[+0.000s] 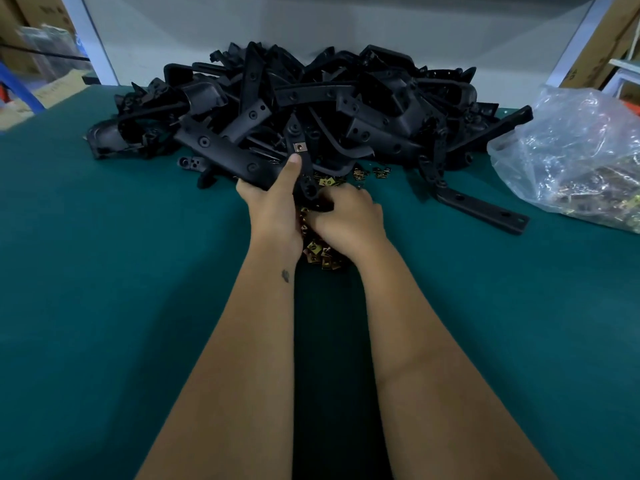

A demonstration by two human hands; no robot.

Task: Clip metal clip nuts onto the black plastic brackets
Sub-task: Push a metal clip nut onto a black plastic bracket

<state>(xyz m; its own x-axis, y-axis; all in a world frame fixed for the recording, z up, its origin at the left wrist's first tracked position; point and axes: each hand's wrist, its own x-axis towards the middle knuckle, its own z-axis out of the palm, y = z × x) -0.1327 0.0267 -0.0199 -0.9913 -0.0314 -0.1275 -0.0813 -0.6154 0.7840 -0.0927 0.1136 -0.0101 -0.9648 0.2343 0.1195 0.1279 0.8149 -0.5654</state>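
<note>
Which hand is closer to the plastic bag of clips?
Right. The right hand lies between the left hand and the plastic bag, though still apart from it; the left hand grips a bracket farther away.

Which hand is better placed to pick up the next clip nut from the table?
Right. The right hand is already down on the loose clip nuts, while the left hand grips the bracket, thumb near a fitted nut.
</note>
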